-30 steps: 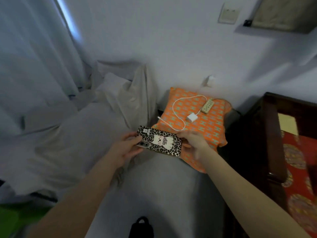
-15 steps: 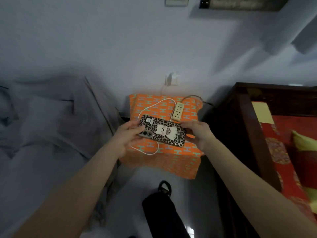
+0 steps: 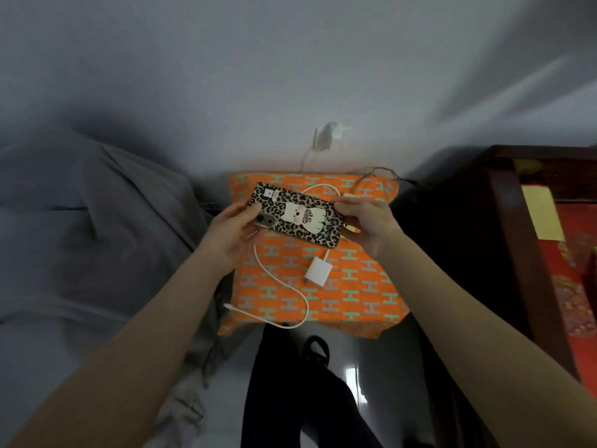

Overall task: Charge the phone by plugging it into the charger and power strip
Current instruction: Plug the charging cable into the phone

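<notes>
Orange patterned desk cover (image 3: 355,295) against a pale wall, phone (image 3: 295,218) held just above it.

Left hand (image 3: 231,232) and right hand (image 3: 366,221) each pinch one end of the phone, back upward; charger (image 3: 316,272) and cable (image 3: 274,282) lie below. Best freeing one hand for the loose cable tip (image 3: 228,306), then aligning it squarely.

Orange patterned stand top (image 3: 361,292) at frame centre carries white charger brick (image 3: 316,272) with its white cable (image 3: 274,279) looping toward lower left.

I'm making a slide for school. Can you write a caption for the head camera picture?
Both hands hold a leopard-print phone above an orange cloth where the white charger and cable wait.
</notes>
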